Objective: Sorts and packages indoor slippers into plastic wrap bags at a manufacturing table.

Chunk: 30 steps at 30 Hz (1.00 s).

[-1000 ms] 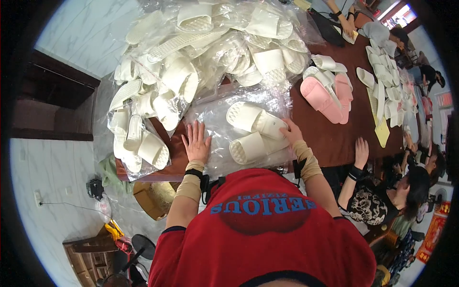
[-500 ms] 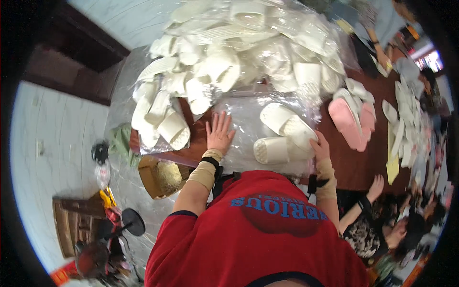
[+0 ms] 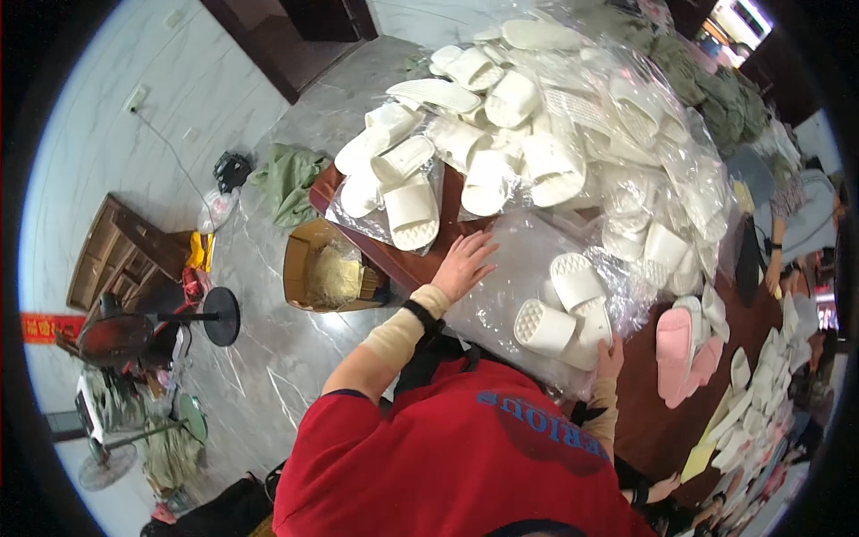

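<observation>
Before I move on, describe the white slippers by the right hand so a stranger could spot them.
On the brown table, find the slipper heap. Below it in view, on clear plastic, lies a white pair; it alone has the right hand at its edge.

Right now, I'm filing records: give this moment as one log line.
left hand: spread at clear bag | right hand: at white slipper pair | nearby: pink slippers
</observation>
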### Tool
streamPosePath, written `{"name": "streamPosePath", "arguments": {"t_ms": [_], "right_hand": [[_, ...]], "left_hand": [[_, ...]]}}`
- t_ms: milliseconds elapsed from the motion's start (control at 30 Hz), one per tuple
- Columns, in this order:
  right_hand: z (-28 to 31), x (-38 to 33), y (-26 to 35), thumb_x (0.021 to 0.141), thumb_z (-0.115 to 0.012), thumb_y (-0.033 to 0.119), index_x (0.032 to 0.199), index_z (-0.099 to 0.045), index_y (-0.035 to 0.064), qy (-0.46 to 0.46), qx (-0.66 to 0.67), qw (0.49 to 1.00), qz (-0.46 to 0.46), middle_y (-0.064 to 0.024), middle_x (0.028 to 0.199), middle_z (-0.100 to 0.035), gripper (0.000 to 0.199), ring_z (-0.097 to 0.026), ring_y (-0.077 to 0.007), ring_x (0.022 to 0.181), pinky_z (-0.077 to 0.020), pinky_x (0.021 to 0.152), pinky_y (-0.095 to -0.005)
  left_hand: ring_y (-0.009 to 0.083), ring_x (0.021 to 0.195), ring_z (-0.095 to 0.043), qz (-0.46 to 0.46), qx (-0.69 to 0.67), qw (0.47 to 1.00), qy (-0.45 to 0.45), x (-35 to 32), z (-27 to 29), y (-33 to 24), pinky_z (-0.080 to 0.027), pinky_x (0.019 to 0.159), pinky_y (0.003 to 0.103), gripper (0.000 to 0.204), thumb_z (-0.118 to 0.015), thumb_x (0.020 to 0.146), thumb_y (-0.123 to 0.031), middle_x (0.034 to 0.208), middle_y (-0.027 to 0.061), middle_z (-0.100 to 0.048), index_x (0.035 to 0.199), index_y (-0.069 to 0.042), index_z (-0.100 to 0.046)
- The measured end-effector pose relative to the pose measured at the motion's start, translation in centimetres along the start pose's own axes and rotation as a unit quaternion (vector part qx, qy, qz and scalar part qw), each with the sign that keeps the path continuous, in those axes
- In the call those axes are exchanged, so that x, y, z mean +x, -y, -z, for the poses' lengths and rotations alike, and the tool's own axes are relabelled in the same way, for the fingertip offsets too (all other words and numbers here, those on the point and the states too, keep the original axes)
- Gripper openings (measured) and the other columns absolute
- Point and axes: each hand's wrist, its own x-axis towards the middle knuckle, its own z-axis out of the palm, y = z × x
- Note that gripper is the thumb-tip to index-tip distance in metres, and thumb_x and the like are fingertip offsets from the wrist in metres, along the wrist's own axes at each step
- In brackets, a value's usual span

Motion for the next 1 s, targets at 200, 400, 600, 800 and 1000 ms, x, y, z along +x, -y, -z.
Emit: {"name": "streamPosePath", "arguments": {"t_ms": [200, 400, 600, 800, 1000], "right_hand": [[-0.1, -0.5, 2.5, 0.082, -0.062, 0.007, 0.122, -0.051, -0.0001, -0.025, -0.143, 0.988, 0.055, -0.0103, 0.115, -0.054, 0.042, -0.053, -0.0194, 0.101, -0.0431, 0.088, -0.0305], [-1.2, -1.7, 5.9, 0.081, -0.06, 0.006, 0.118, -0.055, 0.0036, -0.203, -0.179, 0.955, 0.125, -0.0108, 0.113, -0.051, 0.037, -0.053, -0.0225, 0.099, -0.045, 0.083, -0.0325], [-6.5, -4.8, 10.4, 0.085, -0.055, 0.005, 0.116, -0.055, 0.004, -0.263, -0.253, 0.918, 0.154, -0.0084, 0.112, -0.052, 0.031, -0.054, -0.019, 0.096, -0.0457, 0.08, -0.0318], [-21.3, -7.2, 17.4, 0.088, -0.056, 0.007, 0.112, -0.057, 0.0057, -0.136, -0.217, 0.961, 0.106, -0.004, 0.107, -0.059, 0.024, -0.057, -0.0158, 0.089, -0.0461, 0.076, -0.0276], [-36.9, -6.7, 26.9, 0.082, -0.062, 0.011, 0.122, -0.051, 0.0065, 0.122, -0.226, 0.959, 0.12, -0.0116, 0.119, -0.051, 0.042, -0.054, -0.0235, 0.104, -0.0449, 0.087, -0.0331]], "left_hand": [[0.031, 0.104, -0.055, 0.099, -0.057, 0.982, -0.147, -3.6, 8.4, 0.9, -0.044, 0.09, 0.036, 0.027, -0.061, 0.082, -0.009, 0.112, 0.0117, -0.057, 0.109, -0.006, -0.059], [0.0306, 0.103, -0.056, 0.191, -0.052, 0.943, -0.268, -4.3, 13.7, 9.5, -0.044, 0.089, 0.036, 0.026, -0.059, 0.083, -0.004, 0.108, 0.0123, -0.06, 0.108, -0.004, -0.059], [0.0334, 0.111, -0.048, 0.19, -0.006, 0.941, -0.281, -2.2, 17.8, 19.6, -0.038, 0.094, 0.039, 0.036, -0.062, 0.084, -0.013, 0.117, 0.0154, -0.054, 0.118, -0.003, -0.053], [0.0332, 0.085, -0.052, 0.241, -0.055, 0.958, -0.144, 0.5, 17.6, 25.4, -0.045, 0.078, 0.041, 0.056, -0.072, 0.072, -0.023, 0.091, 0.0154, -0.056, 0.12, -0.002, -0.05], [0.0334, 0.076, -0.057, 0.077, -0.304, 0.948, 0.05, -4.5, 16.6, 23.0, -0.047, 0.069, 0.037, 0.041, -0.065, 0.082, -0.016, 0.081, 0.0163, -0.053, 0.115, -0.001, -0.046]]}}
